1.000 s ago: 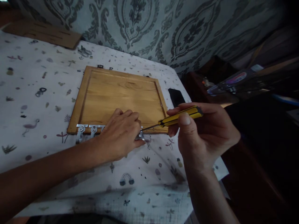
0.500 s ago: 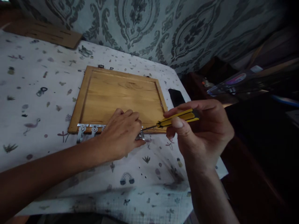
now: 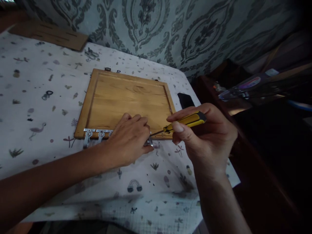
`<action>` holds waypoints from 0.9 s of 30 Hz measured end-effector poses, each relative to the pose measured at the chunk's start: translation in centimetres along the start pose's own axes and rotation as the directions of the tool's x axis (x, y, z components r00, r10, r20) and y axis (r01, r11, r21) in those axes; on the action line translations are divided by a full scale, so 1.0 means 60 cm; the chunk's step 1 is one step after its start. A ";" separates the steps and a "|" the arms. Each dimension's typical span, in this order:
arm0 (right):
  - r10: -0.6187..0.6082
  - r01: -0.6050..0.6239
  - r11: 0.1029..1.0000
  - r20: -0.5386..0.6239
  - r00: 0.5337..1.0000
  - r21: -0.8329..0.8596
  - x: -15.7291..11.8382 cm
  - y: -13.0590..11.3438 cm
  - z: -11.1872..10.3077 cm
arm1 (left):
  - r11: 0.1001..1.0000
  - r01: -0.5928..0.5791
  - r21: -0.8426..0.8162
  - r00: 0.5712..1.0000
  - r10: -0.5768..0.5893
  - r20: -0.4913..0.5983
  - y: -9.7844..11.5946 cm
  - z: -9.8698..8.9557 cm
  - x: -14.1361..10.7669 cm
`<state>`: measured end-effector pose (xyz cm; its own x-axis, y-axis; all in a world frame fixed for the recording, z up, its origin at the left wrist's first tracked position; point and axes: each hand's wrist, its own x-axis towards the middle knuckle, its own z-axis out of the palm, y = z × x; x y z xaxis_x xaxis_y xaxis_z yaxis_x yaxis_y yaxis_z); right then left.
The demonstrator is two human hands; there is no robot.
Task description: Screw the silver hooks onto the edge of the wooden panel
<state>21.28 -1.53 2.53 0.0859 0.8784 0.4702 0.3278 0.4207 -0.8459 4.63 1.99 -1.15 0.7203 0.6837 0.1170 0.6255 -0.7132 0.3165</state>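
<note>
A wooden panel (image 3: 131, 100) with a raised frame lies flat on the patterned cloth. Along its near edge sit several silver metal brackets (image 3: 88, 138), screwed on, their curved parts hanging over the edge. My left hand (image 3: 130, 139) is closed over that edge, its fingers and thumb around the rightmost bracket (image 3: 149, 142), which is partly hidden. In my right hand (image 3: 207, 139) I grip a yellow-and-black screwdriver (image 3: 185, 122) between thumb and fingers. The shaft slants down left to that bracket; the tip is hidden by my left hand.
The white printed cloth (image 3: 48, 110) covers the table. Behind the panel's right side lies a black flat object (image 3: 186, 100). A piece of cardboard (image 3: 51, 34) rests at the far left, against a patterned curtain or wall covering (image 3: 146, 26). Dark furniture (image 3: 255, 156) stands on the right.
The screwdriver's handle has turned a little in my right hand, and that hand has shifted slightly left. My left hand stays on the bracket. The whole view has moved slightly.
</note>
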 end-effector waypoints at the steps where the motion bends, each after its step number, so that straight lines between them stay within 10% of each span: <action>1: 0.019 -0.020 1.000 0.014 1.000 0.011 0.002 -0.001 -0.001 | 1.000 -0.001 -0.001 1.000 0.001 -0.003 0.000 0.000 0.000; 8: 0.096 -0.095 0.995 0.151 0.984 -0.008 0.011 -0.004 -0.018 | 1.000 -0.001 0.003 1.000 0.001 -0.028 0.000 0.001 -0.001; 27: 0.124 -0.126 0.992 0.079 0.989 0.021 -0.001 0.013 -0.009 | 1.000 -0.003 0.018 1.000 0.003 0.009 -0.001 -0.001 0.002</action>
<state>22.03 -1.36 2.00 0.0513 0.9389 0.3404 0.2945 0.3115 -0.9034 4.67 2.15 -1.08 0.7250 0.6801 0.1093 0.6284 -0.7180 0.2993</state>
